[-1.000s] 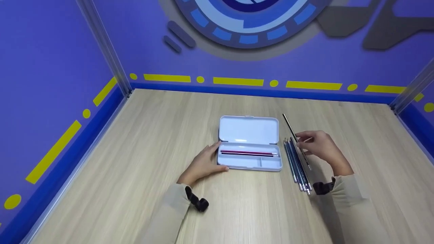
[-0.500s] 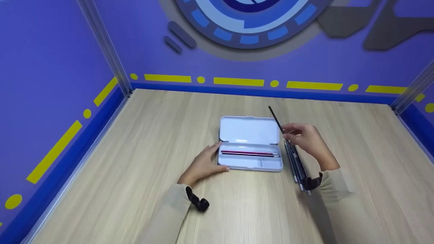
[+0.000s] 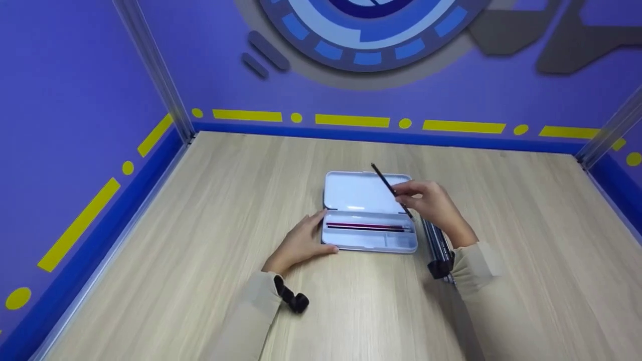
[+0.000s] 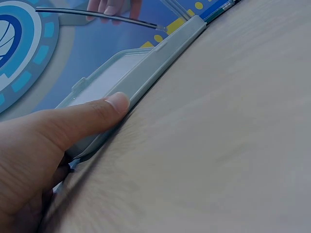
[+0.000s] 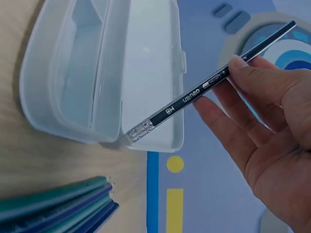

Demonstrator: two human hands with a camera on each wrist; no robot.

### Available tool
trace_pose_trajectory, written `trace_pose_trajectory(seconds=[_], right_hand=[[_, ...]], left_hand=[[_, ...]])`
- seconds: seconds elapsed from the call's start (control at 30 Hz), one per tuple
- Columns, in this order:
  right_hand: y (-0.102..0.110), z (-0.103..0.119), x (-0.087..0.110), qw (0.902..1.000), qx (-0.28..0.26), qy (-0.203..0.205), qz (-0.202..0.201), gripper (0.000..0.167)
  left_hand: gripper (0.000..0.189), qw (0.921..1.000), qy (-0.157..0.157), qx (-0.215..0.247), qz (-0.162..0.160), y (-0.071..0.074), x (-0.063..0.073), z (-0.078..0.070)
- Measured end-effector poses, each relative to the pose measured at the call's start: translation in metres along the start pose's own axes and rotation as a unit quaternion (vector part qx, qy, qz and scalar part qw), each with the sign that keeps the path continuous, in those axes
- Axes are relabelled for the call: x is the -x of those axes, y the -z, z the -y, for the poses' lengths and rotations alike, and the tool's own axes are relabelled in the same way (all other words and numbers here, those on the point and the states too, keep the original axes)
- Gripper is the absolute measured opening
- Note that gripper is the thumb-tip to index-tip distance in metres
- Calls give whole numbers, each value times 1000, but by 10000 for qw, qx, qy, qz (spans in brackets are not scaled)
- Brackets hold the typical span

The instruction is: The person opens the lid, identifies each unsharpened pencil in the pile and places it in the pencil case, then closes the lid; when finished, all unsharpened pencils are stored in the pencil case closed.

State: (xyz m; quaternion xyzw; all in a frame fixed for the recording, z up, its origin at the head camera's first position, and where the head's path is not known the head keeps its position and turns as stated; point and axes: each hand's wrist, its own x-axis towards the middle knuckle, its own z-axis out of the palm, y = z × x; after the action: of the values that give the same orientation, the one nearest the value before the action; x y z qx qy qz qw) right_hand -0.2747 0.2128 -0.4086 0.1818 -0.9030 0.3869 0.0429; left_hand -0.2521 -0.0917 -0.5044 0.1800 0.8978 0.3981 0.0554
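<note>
Head view:
- Surface (image 3: pixel 200 250), light wood-grain; carries all items.
- Pencil case (image 3: pixel 358 240), 1 pc, pale, open, mid-surface. Lid (image 3: pixel 351 193) folded back on far side. Lower half: long rear cmpt + front row split by a divider into long L cmpt & small R cmpt.
- Red pencil (image 3: pixel 358 225) & dark pencil (image 3: pixel 363 229), 1 ea., side by side in rear cmpt, lengthwise.
- L hand (image 3: pixel 301 240): at L end of case, thumb at near edge, fingers at far L side; clamped on case.
- R hand (image 3: pixel 429 200): thumb & fingers pinching black pencil (image 3: pixel 383 179). Pencil slants, upper end far-L, lower end near-R, in front of lid as seen from here.
- Pencil bundle (image 3: pixel 434 238), dark, just R of case, partly hidden by R forearm & black wrist cam (image 3: pixel 441 267).
- Sleeves (image 3: pixel 241 316), beige, both arms.
- Walls (image 3: pixel 281 95), blue-purple w/ yellow dashes & dots, at back & sides.

L wrist view:
- L thumb on near wall of case; other fingers mostly hidden.
- Black pencil in R hand, apart from & above case.

R wrist view:
- Black pencil btwn thumb & fingers, marked "HB" & "deli"; silvery ferrule at eraser end. That end overlaps lid corner in view; contact can't be told.
- Bundle nr case, blue & green barrels, ends toward back wall.
</note>
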Motion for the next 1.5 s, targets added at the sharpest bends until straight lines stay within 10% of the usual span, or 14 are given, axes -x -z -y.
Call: trace_pose_trajectory(seconds=[0.77, 1.5], right_hand=[[-52, 4, -15, 9929, 610, 477, 903, 23], [-60, 4, -15, 9858, 1106, -263, 1234, 21]], left_hand=[[99, 10000, 14, -22, -14, -1, 3, 4], [99, 9998, 177, 65, 39, 0, 0, 0]])
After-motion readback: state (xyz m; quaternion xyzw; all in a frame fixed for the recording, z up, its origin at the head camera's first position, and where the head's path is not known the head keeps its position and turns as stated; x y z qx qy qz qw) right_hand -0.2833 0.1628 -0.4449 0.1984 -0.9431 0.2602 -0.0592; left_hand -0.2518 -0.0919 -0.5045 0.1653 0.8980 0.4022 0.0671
